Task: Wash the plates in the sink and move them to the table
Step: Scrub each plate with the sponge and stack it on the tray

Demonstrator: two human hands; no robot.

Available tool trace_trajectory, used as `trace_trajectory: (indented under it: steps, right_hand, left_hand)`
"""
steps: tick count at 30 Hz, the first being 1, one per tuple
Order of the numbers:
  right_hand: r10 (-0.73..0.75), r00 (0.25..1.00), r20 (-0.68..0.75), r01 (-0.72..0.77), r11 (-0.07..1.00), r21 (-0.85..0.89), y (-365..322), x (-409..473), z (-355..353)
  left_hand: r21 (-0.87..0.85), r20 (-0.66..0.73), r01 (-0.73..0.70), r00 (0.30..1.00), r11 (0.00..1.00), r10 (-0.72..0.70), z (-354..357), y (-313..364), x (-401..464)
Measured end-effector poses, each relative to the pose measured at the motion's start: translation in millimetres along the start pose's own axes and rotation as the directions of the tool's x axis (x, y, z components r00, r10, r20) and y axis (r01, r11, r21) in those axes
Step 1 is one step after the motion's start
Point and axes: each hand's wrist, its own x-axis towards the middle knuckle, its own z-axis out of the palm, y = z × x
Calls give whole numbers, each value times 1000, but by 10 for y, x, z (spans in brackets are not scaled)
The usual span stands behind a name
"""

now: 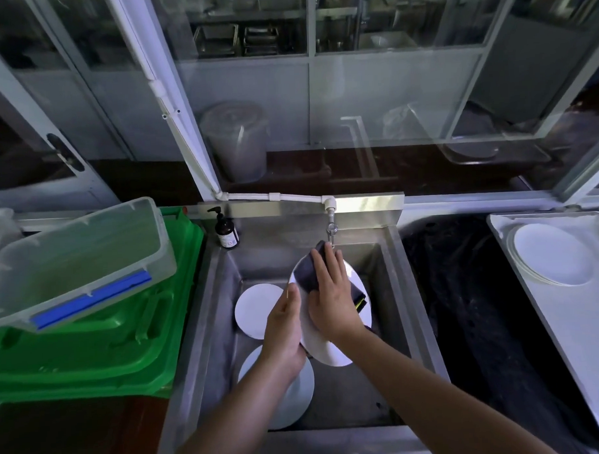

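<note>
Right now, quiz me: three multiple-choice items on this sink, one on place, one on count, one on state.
1. Where is the soap bottle?
A. back-left corner of the sink
B. on the green lid
C. on the tray

2. How many plates lie on the sink floor, unheld?
A. none
B. two
C. five

3. What is the right hand doing?
A. hanging idle
B. turning the tap
C. pressing a dark sponge on the held plate

Answers: 1 A, it stands by the sink's rear left rim. 2 B, two plates. 3 C, the left hand grips that plate.
</note>
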Motion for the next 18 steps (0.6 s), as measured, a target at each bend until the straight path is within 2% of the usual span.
trace_trajectory:
  steps: [3,6,8,12,14,16,17,18]
  right_hand:
    - [-187,979,82,192,980,-48,131,-108,24]
    - [-427,892,149,450,874,-184,245,-178,-71]
    - [-498,856,137,516,833,-201,243,-144,-110]
    - [-440,898,4,434,883,-181,216,-60,38]
    - [-237,962,-136,215,963,-163,192,-19,74]
    - [32,967,-251,-53,996,-76,51,7,79]
    - [65,962,-264,-79,996,-42,-29,2,102]
    - [-18,967,-254,5,999,-54,-90,-22,132]
  left_hand:
    - [-76,-5,28,1000,997,-28,-158,-1,17]
    - [-124,35,99,995,987,-95,-299,4,31]
    - [-128,61,133,990,983,-126,-327,11,20]
    - [-126,46,91,995,988,-86,-301,4,10]
    - [-111,19,51,999,993,-49,-279,-7,10]
    - [-95,5,40,999,995,-40,-236,-22,9]
    - [-86,-12,29,999,996,-30,-223,-29,23]
    - [-83,-36,11,999,997,-14,-205,-26,41]
